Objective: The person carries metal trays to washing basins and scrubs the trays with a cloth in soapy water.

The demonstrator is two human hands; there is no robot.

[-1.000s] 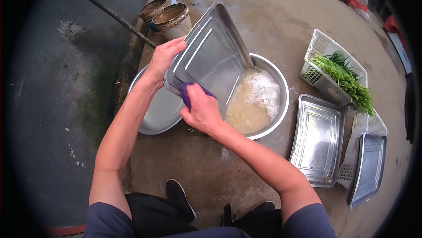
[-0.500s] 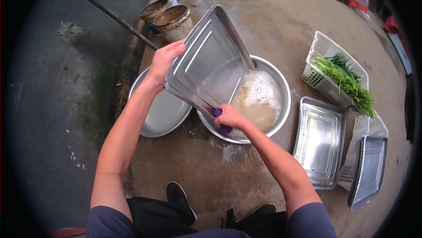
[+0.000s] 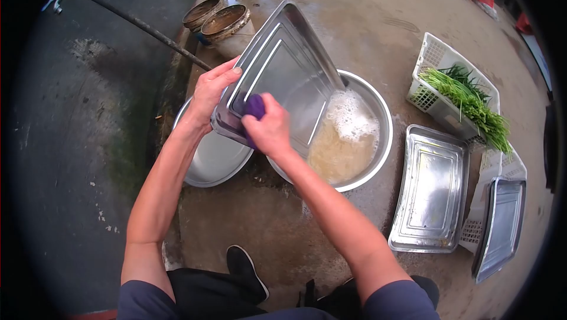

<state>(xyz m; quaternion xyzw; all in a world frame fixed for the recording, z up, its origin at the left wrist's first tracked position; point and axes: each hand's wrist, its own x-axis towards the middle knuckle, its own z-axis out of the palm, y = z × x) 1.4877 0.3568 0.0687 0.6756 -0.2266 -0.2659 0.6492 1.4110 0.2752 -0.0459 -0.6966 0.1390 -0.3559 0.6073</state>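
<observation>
My left hand [image 3: 215, 92] grips the upper left edge of a rectangular metal tray [image 3: 289, 78], which is tilted over a round metal basin [image 3: 387, 137]. The tray's lower end dips into cloudy, foamy water [image 3: 345, 148] in that basin. In my right hand [image 3: 270, 128] is a bunched purple cloth [image 3: 254, 107], pressed to the tray near its left corner, close to my left hand. Some of the cloth is hidden by my fingers. A second round basin [image 3: 215, 157] with pale contents stands to the left, partly behind the tray and my left arm.
Two dirty buckets [image 3: 227, 24] stand behind the basins by the wall, below a pipe with a tap [image 3: 56, 1]. To the right are a white crate [image 3: 422, 92] of green stalks [image 3: 466, 98], a metal tray [image 3: 431, 184] on the ground, and another tray [image 3: 502, 225] leaning on a white basket.
My right hand has moved up and left with the purple cloth, from the tray's lower edge to near its left corner. My left hand still holds the tray, which has shifted slightly.
</observation>
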